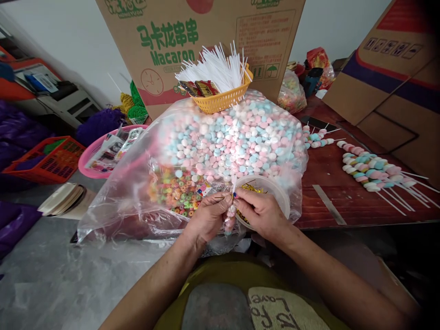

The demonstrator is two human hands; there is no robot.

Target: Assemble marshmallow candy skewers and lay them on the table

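Note:
My left hand and my right hand meet in front of me, both pinched on a candy skewer of pastel pieces that hangs down between them in a clear wrapper. A thin gold twist tie seems to be held at its top. Just behind my right hand stands a white tub of gold ties. Behind that lies a large clear bag full of pink, blue and white candies, with bright ring candies at its lower left.
A yellow basket of white sticks rests on the bag, before a "Macaron" carton. Finished skewers lie on the red wooden table at right. A pink basin and red basket sit left.

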